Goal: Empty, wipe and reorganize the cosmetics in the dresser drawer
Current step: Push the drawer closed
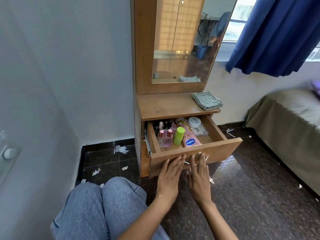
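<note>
Drawer [194, 158] open and full, so I reckon emptying hasn't started. My left hand [170, 175] and right hand [199, 177] flat, empty, on front. Next grab: green bottle [179, 135] just beyond fingertips.

Pale grey walls [65, 66] meet in a corner, and the floor [251, 196] is dark speckled stone tile, glossy where daylight strikes it. Scraps of torn white paper [122, 149] lie scattered along the skirting. A tall mirror [187, 40] in a wooden frame stands against the wall and reflects wooden wardrobe doors. To the right, a deep blue curtain [277, 35] hangs partly across a bright window [232, 30]. Below it sits a bed [285, 115] with an olive-brown cover, its edge close to the wall.
</note>
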Demonstrator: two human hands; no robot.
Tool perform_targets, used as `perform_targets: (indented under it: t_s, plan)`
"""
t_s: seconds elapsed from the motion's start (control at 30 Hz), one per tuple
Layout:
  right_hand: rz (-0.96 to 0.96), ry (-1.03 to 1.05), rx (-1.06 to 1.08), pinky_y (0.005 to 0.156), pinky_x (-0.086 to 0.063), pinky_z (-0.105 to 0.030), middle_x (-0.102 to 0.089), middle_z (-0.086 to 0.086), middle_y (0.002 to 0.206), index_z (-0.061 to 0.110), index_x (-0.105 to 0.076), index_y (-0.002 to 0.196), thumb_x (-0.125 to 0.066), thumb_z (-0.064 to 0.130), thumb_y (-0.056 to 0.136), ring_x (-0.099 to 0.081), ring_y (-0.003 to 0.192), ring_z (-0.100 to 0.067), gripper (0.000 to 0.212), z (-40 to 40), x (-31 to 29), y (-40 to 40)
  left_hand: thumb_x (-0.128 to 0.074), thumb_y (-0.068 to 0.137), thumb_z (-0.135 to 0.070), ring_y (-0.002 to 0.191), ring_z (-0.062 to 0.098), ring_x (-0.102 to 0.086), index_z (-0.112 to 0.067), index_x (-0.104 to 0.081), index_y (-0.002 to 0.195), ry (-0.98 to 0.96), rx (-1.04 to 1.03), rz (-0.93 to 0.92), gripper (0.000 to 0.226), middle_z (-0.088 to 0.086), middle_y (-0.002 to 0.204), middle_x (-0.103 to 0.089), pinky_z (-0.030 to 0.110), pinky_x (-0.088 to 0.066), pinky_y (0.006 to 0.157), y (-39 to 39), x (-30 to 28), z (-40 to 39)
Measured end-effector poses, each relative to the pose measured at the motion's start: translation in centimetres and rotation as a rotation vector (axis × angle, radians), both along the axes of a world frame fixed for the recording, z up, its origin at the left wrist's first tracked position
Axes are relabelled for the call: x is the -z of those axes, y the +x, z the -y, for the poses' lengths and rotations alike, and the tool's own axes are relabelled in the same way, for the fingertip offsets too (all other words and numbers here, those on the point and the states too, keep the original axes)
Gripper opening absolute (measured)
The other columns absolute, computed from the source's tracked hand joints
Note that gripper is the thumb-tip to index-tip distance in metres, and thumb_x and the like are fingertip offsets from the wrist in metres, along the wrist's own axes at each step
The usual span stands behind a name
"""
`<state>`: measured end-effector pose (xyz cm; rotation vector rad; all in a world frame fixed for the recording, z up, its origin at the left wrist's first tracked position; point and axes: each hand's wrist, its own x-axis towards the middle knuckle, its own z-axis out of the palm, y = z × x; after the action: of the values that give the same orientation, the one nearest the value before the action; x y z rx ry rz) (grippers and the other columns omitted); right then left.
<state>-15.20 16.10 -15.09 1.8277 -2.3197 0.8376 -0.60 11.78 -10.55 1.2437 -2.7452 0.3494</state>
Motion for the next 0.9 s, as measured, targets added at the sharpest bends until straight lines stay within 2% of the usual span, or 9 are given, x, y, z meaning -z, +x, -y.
perform_targets:
  t_s: [0.17,0.33,0.47,0.63,0.8,0.9]
  plan:
    - [-0.024,0.053,-0.009,0.115,-0.023,-0.05,0.005,-0.015,0.161,0.024,-0.001,0.155,-0.03,0.032,0.096,0.002,0.15,-0.029,0.065,4.1,-0.7,-0.4,-0.036,0.098,-0.024,0.133,0.019,0.042,-0.008,0.028,0.143,0.039,-0.014,-0.002,0.08,0.004,0.145,0.046,0.045,0.023,0.109,-0.5,-0.7,3.7]
    - [-0.086,0.113,0.01,0.114,-0.021,-0.048,0.006,-0.015,0.161,0.024,-0.001,0.155,-0.03,0.036,0.096,0.011,0.149,-0.026,0.067,7.8,-1.1,-1.1,-0.036,0.099,-0.026,0.131,0.02,0.043,-0.008,0.029,0.142,0.043,-0.029,0.042,0.08,0.006,0.141,0.049,0.045,0.021,0.11,-0.9,-1.7,7.3]
    - [-0.095,0.157,0.019,0.115,-0.016,-0.046,0.01,-0.013,0.161,0.022,-0.003,0.155,-0.025,0.041,0.097,0.008,0.149,-0.027,0.065,10.4,-1.4,-1.4,-0.038,0.099,-0.025,0.128,0.021,0.046,-0.008,0.03,0.141,0.041,-0.047,0.076,0.081,0.007,0.138,0.052,0.046,0.023,0.108,-1.1,-1.9,9.8]
    - [-0.118,0.185,0.033,0.115,-0.02,-0.045,0.007,-0.016,0.161,0.022,-0.001,0.155,-0.024,0.041,0.096,0.004,0.149,-0.028,0.066,13.3,-1.7,-1.4,-0.035,0.101,-0.03,0.126,0.021,0.047,-0.008,0.029,0.141,0.03,-0.08,0.126,0.078,0.007,0.137,0.052,0.046,0.024,0.106,-1.3,-2.5,12.5]
    - [-0.112,0.223,0.017,0.117,-0.016,-0.045,0.014,-0.015,0.159,0.019,0.0,0.154,-0.041,0.034,0.099,0.011,0.148,-0.028,0.071,15.7,-2.5,-1.4,-0.032,0.102,-0.031,0.132,0.019,0.039,-0.008,0.028,0.142,0.012,-0.112,0.169,0.076,0.006,0.143,0.046,0.045,0.019,0.109,-1.5,-3.1,14.7]
    - [-0.109,0.247,0.004,0.118,-0.014,-0.046,0.017,-0.013,0.158,0.019,0.004,0.153,-0.045,0.033,0.098,0.013,0.147,-0.027,0.075,16.8,-3.0,-1.6,-0.029,0.102,-0.033,0.131,0.02,0.039,-0.007,0.031,0.138,0.036,-0.13,0.22,0.075,0.006,0.141,0.045,0.045,0.02,0.107,-1.8,-3.8,15.4]
